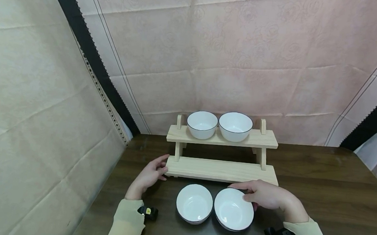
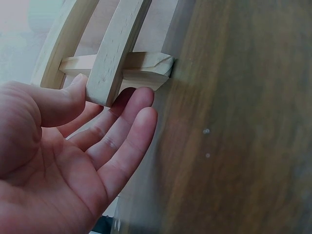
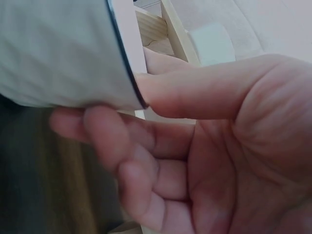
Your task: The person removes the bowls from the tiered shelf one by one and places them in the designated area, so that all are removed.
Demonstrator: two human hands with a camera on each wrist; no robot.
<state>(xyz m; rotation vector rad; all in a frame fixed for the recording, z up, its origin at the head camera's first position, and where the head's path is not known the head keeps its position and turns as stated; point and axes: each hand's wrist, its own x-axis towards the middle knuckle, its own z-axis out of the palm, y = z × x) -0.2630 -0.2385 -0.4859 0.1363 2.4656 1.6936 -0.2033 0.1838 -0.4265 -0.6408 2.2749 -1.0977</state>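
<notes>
A two-tier wooden shelf (image 1: 204, 169) stands at the back of the table. At the left end of its lower board is my left hand (image 1: 151, 171). The left wrist view shows the thumb on one face of the board (image 2: 109, 73) and fingers curled behind its end. My right hand (image 1: 265, 194) grips the white bowl (image 1: 233, 209) at front right, thumb over the dark rim and fingers under the patterned outer wall (image 3: 58, 53). Beside it, nearly touching, sits another white bowl (image 1: 194, 203). Two more white bowls, left (image 1: 202, 124) and right (image 1: 235, 126), rest side by side on the upper board.
The dark wooden table (image 1: 328, 195) extends to both sides of the shelf. Pale patterned cloth (image 1: 246, 55) hangs close behind the shelf, and another cloth wall (image 1: 42, 120) slants along the left side.
</notes>
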